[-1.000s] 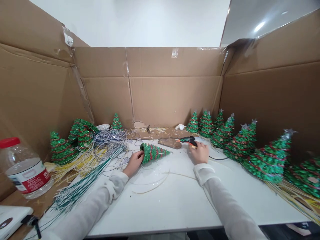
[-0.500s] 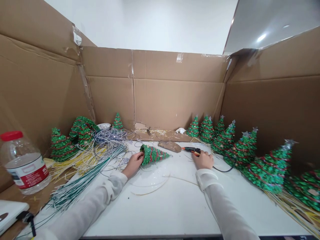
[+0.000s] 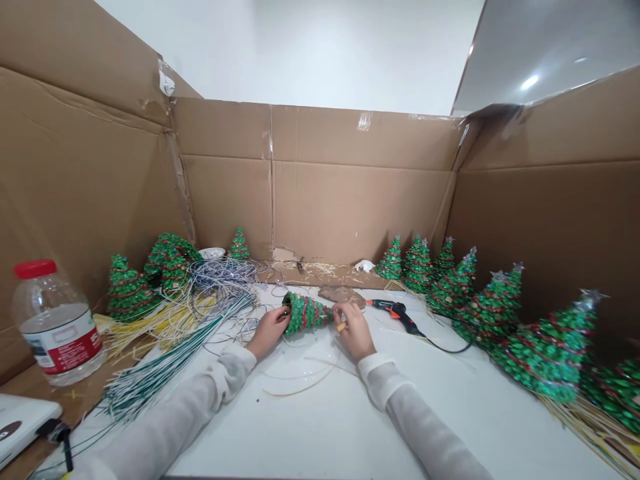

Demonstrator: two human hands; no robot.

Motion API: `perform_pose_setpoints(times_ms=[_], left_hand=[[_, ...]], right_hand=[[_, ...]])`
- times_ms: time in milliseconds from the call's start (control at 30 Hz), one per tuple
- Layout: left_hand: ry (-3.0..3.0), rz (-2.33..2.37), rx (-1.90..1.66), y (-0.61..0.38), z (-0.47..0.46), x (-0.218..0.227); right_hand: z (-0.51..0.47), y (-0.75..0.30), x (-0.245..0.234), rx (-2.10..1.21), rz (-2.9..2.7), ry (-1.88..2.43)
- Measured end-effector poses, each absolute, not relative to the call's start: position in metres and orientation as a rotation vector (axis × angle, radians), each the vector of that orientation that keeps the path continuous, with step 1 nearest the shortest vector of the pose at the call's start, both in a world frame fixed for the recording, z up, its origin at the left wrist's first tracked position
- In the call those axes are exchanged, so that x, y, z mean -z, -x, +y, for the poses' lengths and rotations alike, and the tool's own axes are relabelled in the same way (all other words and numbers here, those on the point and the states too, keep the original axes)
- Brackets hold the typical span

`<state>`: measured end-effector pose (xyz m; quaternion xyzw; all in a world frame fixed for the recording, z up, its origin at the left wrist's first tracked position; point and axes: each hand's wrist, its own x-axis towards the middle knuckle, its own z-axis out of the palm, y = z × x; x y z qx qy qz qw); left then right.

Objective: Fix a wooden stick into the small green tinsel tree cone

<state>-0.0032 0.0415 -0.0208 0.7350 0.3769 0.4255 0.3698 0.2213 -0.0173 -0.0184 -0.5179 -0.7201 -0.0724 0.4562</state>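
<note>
A small green beaded Christmas tree [image 3: 307, 313] with red garland lies on its side above the white table [image 3: 310, 427], its tip to the right. My left hand [image 3: 269, 330] grips the tree by its open base. At the tip, my right hand [image 3: 355, 330] has its fingers closed on the tree, covering the top. A yellowish band shows on one of its fingers. Just right of that hand, a black and orange glue gun [image 3: 397, 313] lies on the table, its nozzle pointing left at a brown slab [image 3: 343, 295].
Finished trees with silver stars [image 3: 550, 347] line the right side. More trees [image 3: 129, 293] stand at left, behind bundles of green and white wire [image 3: 165, 373] and tangled purple wire [image 3: 220, 273]. A red-capped bottle [image 3: 60, 327] stands far left. Cardboard walls [image 3: 365, 200] enclose the table.
My right hand has let go of the glue gun, leaving it on the table, and moved left onto the tree's tip. My left hand still holds the base.
</note>
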Motion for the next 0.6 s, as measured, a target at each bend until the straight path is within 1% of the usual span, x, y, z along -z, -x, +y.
perform_pose_setpoints(times_ms=[367, 600], left_hand=[[-2.026, 1.097, -1.106, 0.003, 0.036, 0.013], [-1.987, 1.021, -1.077, 0.002, 0.036, 0.011]], right_hand=[[-0.017, -0.22, 0.02, 0.17, -1.775, 1.252], [-0.017, -0.22, 0.02, 0.107, -1.813, 1.238]])
